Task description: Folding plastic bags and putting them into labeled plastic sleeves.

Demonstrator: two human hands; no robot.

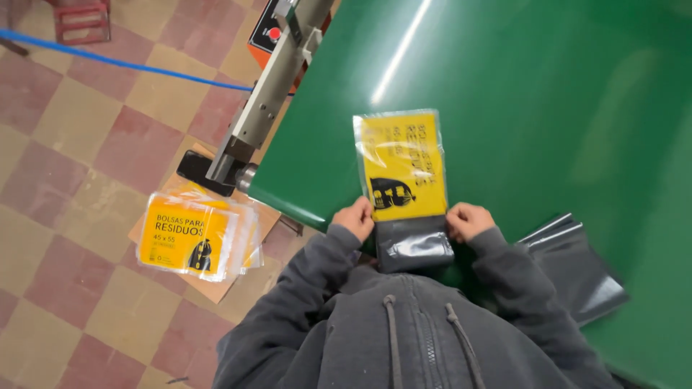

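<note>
Fingers of the left hand [355, 218] curl shut on the left edge of a clear packet [402, 167], and those of the right hand [468, 220] pinch its right edge the same way. Between the two hands a folded dark grey bag [414, 247] sits half inside the packet's mouth. Beyond the fingers the packet lies flat on the green table [548, 108], glossy, with a yellow label bearing a black drawing.
</note>
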